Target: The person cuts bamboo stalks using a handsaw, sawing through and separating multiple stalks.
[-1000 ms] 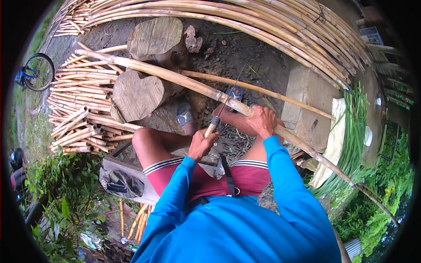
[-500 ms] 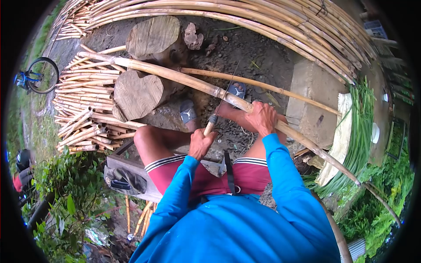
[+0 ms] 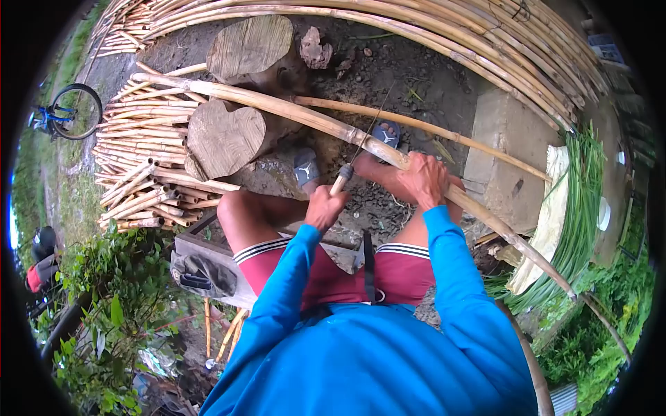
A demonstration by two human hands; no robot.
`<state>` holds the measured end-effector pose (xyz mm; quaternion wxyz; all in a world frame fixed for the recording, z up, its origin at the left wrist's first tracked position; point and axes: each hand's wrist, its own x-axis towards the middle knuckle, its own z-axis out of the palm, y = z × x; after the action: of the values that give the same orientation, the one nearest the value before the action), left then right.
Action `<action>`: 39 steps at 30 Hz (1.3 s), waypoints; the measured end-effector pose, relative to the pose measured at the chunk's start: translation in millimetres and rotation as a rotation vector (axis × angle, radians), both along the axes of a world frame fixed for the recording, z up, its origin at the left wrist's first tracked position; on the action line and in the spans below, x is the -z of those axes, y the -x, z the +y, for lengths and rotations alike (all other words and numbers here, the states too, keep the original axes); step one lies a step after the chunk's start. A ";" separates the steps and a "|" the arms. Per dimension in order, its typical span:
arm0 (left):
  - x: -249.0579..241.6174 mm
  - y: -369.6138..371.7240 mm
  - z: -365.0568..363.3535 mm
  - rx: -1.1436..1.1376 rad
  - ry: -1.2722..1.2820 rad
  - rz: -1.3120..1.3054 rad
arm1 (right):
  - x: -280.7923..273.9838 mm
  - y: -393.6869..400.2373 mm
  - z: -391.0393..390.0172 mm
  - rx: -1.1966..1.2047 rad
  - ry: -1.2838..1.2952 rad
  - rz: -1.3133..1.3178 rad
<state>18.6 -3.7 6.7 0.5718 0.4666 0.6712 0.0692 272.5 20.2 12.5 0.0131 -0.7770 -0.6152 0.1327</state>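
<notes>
A long bamboo pole (image 3: 291, 111) lies slantwise across the view, from the cut pieces at the upper left down to the right. My right hand (image 3: 426, 182) is wrapped round it, above my knee. My left hand (image 3: 326, 207) is closed on the handle of a thin-bladed tool (image 3: 341, 179). Its narrow dark blade crosses the pole at a joint, left of my right hand. Whether the blade has cut in is too small to tell. Behind this pole, a thinner bamboo pole (image 3: 423, 129) runs to the right.
Two wood stumps (image 3: 225, 139) stand beside a stack of short bamboo pieces (image 3: 149, 149). Long poles (image 3: 388, 21) lie along the top. At the right are a concrete block (image 3: 510, 152) and green strips (image 3: 581, 201). A bicycle (image 3: 73, 111) is at the far left.
The view has shifted slightly, so most things appear a little further right. My left hand and the tool's handle sit slightly differently against the pole. Both grips are unchanged.
</notes>
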 end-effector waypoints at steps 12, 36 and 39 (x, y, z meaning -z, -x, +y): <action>-5.7 -1.3 -11.2 0.005 -0.126 0.066 | -4.0 -1.7 7.0 0.012 0.087 0.013; 3.5 -14.7 12.7 0.053 -0.024 0.057 | -7.1 -0.1 5.2 0.017 0.070 0.023; 28.8 -19.2 13.6 0.135 -0.295 0.019 | -4.9 -3.7 -0.7 0.002 0.080 0.024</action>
<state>37.8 9.8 -22.1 0.4942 0.5902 0.6261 0.1241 276.2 19.5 17.3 -0.0107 -0.7758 -0.6085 0.1665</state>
